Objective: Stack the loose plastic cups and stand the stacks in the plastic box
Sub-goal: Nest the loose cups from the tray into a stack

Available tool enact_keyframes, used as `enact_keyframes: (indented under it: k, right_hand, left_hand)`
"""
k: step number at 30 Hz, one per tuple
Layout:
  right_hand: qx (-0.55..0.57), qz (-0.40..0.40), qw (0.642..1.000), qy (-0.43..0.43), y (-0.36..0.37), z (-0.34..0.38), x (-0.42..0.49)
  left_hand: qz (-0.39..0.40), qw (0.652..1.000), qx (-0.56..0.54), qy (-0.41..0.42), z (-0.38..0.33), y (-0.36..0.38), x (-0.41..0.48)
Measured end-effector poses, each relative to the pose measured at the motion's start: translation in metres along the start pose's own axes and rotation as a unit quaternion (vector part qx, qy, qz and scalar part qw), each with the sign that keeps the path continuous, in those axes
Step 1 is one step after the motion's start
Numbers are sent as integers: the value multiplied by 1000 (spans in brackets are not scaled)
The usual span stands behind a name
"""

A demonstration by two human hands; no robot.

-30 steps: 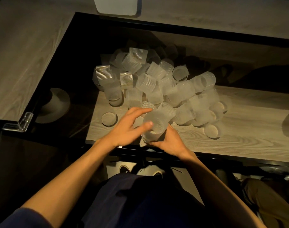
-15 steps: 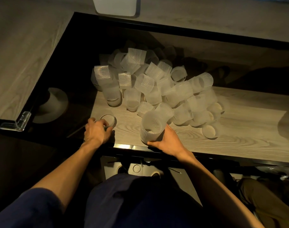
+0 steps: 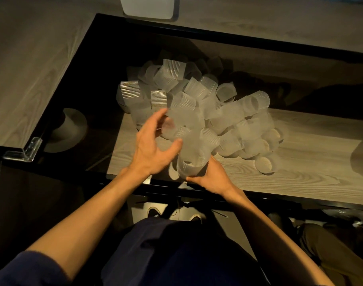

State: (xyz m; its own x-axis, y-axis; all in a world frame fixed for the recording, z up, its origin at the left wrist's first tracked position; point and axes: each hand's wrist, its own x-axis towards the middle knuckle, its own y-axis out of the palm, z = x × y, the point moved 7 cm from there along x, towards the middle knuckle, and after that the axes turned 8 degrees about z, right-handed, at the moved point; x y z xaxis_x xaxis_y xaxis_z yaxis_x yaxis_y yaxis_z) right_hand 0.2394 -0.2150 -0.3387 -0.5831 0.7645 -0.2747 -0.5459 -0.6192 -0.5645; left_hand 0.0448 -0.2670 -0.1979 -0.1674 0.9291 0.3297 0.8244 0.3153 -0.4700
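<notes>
A big pile of loose ribbed translucent plastic cups (image 3: pixel 207 104) lies on the wooden surface in the middle. My right hand (image 3: pixel 212 177) grips a short stack of nested cups (image 3: pixel 192 162), upright at the near edge. My left hand (image 3: pixel 152 145) hovers just left of and above the stack, its thumb and fingers curled round a single blurred cup (image 3: pixel 172 125). One cup (image 3: pixel 264 165) lies apart, to the right of the pile.
A white container (image 3: pixel 148 7) stands at the top edge, on the far wooden counter. A clear plastic corner guard (image 3: pixel 23 152) caps the counter corner at left. A pale round base (image 3: pixel 70 129) shows through dark glass. The black table rim (image 3: pixel 279 200) runs along the near side.
My left hand went left to a lone cup near the table's left edge, took it, and has come back up beside the stack. The right hand kept the stack in place.
</notes>
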Motion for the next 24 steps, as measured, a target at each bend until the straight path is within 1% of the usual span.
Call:
enact_keyframes:
  k: [2, 3, 5, 8, 12, 16, 19, 21, 24]
  right_hand:
    - [7, -3, 1000, -1, 0, 0, 0]
    - [5, -4, 1000, -3, 0, 0, 0]
    - [3, -7, 1000, -9, -1, 2, -1]
    - [2, -12, 1000, -23, -2, 6, -1]
    - [25, -10, 1000, -12, 0, 3, -1]
    - [13, -10, 1000, -1, -1, 0, 0]
    - [15, -8, 1000, 9, 0, -1, 0]
    - [11, -2, 1000, 11, 0, -1, 1]
    - [16, 2, 1000, 11, 1, -1, 1]
  left_hand:
    - [34, 995, 46, 87, -13, 9, -1]
    - [46, 990, 58, 117, -16, 14, -3]
    - [61, 985, 66, 147, -19, 19, -7]
    - [75, 983, 69, 154, -21, 22, -8]
    - [114, 973, 75, 185, -29, 29, -10]
    - [111, 976, 67, 177, -27, 24, -10]
    - [121, 972, 74, 187, -27, 25, -8]
    - [148, 967, 90, 187, -24, 31, -8]
    - [204, 957, 146, 147, -7, 38, -6]
